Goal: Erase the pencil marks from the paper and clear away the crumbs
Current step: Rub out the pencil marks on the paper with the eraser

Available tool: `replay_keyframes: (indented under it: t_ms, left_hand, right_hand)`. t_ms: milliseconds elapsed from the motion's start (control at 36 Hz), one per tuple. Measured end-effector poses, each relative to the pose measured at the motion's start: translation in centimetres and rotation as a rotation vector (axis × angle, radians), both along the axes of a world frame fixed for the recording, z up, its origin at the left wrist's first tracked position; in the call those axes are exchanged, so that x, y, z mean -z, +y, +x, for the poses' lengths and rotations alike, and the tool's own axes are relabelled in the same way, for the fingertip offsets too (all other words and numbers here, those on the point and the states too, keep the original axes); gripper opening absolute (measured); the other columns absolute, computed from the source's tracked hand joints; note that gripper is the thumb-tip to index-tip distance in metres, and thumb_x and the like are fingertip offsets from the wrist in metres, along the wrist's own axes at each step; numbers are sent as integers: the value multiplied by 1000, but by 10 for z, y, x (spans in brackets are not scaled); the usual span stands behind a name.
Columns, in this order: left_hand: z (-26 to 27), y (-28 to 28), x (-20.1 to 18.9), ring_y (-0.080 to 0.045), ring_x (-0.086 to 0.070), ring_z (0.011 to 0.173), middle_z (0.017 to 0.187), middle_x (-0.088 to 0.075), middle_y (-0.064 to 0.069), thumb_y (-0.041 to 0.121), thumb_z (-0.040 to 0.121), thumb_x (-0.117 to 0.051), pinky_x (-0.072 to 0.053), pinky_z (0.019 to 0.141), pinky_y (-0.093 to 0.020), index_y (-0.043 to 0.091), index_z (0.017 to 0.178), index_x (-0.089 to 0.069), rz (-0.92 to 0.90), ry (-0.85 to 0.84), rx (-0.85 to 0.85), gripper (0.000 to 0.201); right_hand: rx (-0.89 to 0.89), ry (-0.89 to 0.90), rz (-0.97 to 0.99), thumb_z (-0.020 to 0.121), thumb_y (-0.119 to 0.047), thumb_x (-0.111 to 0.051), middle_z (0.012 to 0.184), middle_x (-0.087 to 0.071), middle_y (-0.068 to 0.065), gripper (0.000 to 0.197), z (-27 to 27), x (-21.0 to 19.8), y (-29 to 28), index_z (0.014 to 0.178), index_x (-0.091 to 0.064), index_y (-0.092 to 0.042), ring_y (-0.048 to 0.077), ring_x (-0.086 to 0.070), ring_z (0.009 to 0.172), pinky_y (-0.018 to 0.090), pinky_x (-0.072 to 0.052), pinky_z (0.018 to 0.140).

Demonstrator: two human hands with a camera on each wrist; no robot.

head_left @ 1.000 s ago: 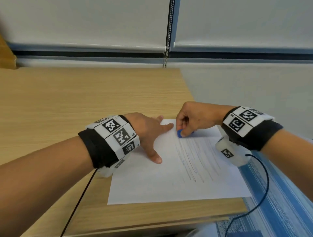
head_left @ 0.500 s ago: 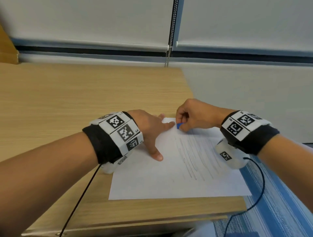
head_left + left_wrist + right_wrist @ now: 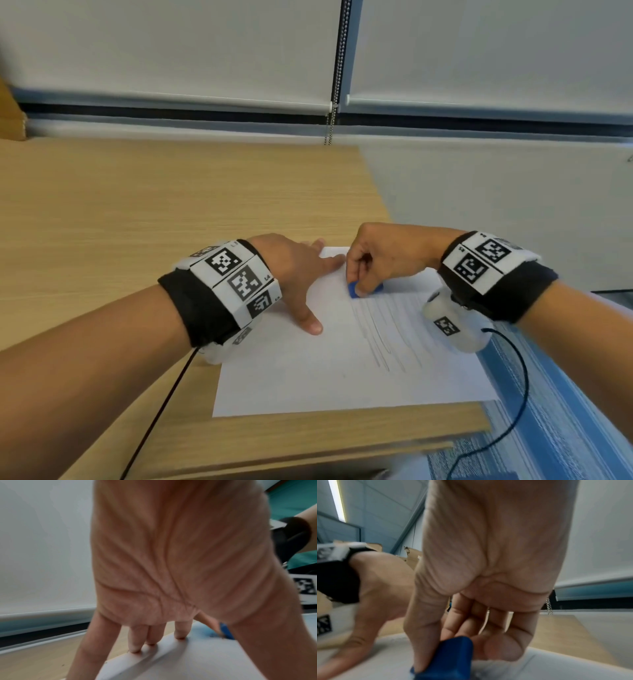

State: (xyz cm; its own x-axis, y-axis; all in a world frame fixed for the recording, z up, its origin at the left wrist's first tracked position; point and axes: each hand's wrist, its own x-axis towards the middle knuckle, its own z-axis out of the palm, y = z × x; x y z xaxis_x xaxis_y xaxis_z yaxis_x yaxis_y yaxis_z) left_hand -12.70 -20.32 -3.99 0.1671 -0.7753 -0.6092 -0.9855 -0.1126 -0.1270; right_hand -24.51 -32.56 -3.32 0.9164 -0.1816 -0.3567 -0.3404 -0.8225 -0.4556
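A white sheet of paper (image 3: pixel 308 370) lies at the near right corner of the wooden desk (image 3: pixel 137 212), with long grey pencil strokes (image 3: pixel 380 335) down its right half. My left hand (image 3: pixel 301 274) lies flat with spread fingers (image 3: pixel 180 631) pressing the paper's far left part. My right hand (image 3: pixel 373 263) pinches a small blue eraser (image 3: pixel 353 290) and holds its tip on the paper at the top of the strokes. The eraser (image 3: pixel 447 660) sits between thumb and fingers; it also shows as a blue eraser (image 3: pixel 226 630) behind my left thumb.
The desk's right edge (image 3: pixel 376 192) runs just beside the paper, and its front edge (image 3: pixel 342 425) lies close below the sheet. Blue carpet (image 3: pixel 561 411) is to the right, below the desk. Window blinds with a bead chain (image 3: pixel 337 68) stand behind.
The eraser and my right hand slid up the paper toward its far edge, then came back down a little to the strokes' upper ends. My left hand has stayed pressed on the sheet.
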Motion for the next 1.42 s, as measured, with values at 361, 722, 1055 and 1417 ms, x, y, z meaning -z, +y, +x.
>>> replay_keyframes:
  t_ms: [361, 722, 1055, 1417]
  left_hand:
    - [-2, 0, -2, -25, -16, 148, 160, 23, -1, 66, 73, -68, -34, 105, -43, 36, 150, 22, 15, -3, 1, 122]
    - [-1, 1, -4, -22, -8, 149, 160, 24, -1, 66, 74, -68, -31, 108, -43, 35, 150, 22, 18, 13, -2, 121]
    - [0, 1, -3, -22, -6, 150, 159, 26, 1, 66, 74, -68, -28, 110, -45, 35, 149, 23, 32, 7, -10, 122]
    - [-4, 2, -4, -22, -2, 150, 159, 26, 0, 65, 74, -69, -30, 108, -47, 37, 148, 24, 38, -12, -10, 122]
  right_hand:
    - [38, -53, 7, 73, -7, -78, 69, -71, 5, 6, -3, 3, 2, 76, -73, -10, 6, -57, 57, 22, -48, 61]
    - [113, -148, -59, 75, -9, -76, 69, -71, 1, 4, 1, 5, -4, 78, -73, -9, 4, -58, 55, 17, -47, 58]
    - [143, -114, -33, 74, -8, -76, 68, -68, 4, 6, 0, 2, -7, 79, -72, -7, 4, -56, 54, 26, -51, 65]
    - [140, -193, -20, 75, -8, -75, 81, -72, 14, 6, 3, 12, -7, 80, -72, -7, 12, -59, 65, 31, -52, 66]
